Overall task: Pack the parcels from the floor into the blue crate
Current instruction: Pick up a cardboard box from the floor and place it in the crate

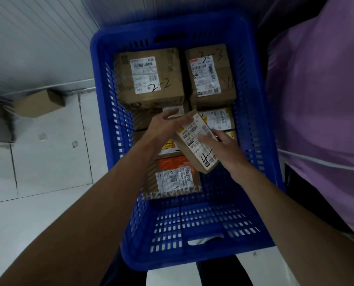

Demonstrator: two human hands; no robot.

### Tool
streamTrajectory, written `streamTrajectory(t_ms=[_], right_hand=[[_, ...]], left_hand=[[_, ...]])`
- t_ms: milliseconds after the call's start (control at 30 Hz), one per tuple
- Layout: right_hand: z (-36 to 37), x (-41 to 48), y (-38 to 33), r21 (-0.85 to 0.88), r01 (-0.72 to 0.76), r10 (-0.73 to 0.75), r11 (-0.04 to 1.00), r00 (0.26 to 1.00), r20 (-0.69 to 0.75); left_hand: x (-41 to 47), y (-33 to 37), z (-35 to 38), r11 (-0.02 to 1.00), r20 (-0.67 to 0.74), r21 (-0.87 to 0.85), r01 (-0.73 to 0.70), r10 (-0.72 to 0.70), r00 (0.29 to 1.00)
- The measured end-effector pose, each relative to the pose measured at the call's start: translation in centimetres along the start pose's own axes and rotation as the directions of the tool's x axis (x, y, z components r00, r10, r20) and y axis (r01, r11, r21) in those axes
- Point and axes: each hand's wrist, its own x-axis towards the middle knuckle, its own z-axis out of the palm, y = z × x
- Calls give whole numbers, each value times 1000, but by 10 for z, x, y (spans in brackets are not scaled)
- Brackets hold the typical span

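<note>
Right hand (225, 150) grips parcel (203, 159), left hand (163, 125) touching.

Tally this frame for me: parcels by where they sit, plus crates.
Blue crate: 1
Parcels lying in it: 7 visible, some partly covered
Parcel gripped by the right hand: 1
Cardboard box on the floor: 1
Total: 10

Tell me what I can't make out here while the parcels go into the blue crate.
Head view only.
- Middle parcels in the crate: partly hidden by the left hand, right hand and the small parcel.
- Left fingers: grip or mere touch, unclear; right thumb hidden behind that parcel.
- Label print: too small, blurred.
- Box on the floor: blurred.
- Purple bag: cut off by right edge.
</note>
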Motion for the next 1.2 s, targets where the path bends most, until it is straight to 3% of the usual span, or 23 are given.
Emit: streamTrajectory(t_ms=[233, 367, 533, 667, 767, 933, 1033, 1200], right_hand=[[-3, 2, -24, 4, -90, 87, 996, 981, 172], [-3, 5, -15, 245, -132, 116, 961, 990, 79], [-1, 23, 1, 647, -185, 260, 740, 965, -21], [-2, 50, 5, 759, -134, 286, 638, 956, -71], [-6, 72, 8, 750, -109, 271, 652, 958, -97], [-4, 88, 13, 448, -120, 229, 886, 953, -196], [-1, 95, 16, 344, -132, 207, 930, 959, -193], [-3, 101, 21, 215, -97, 139, 972, 971, -194]], left_hand=[[2, 13, -6, 996, 21, -86, 10, -8, 1000], [2, 5, -4, 999, -96, -52, 15, -20, 995], [1, -24, 13, 989, -232, 142, -37, 69, 970], [10, -35, 38, 984, -64, 163, -65, 77, 995], [24, -39, 51, 972, 10, 223, -70, 70, 998], [47, -57, 62, 941, -11, 312, -130, 140, 990], [49, -63, 68, 902, -55, 400, -165, 203, 978], [53, -67, 64, 895, -84, 407, -181, 233, 969]])
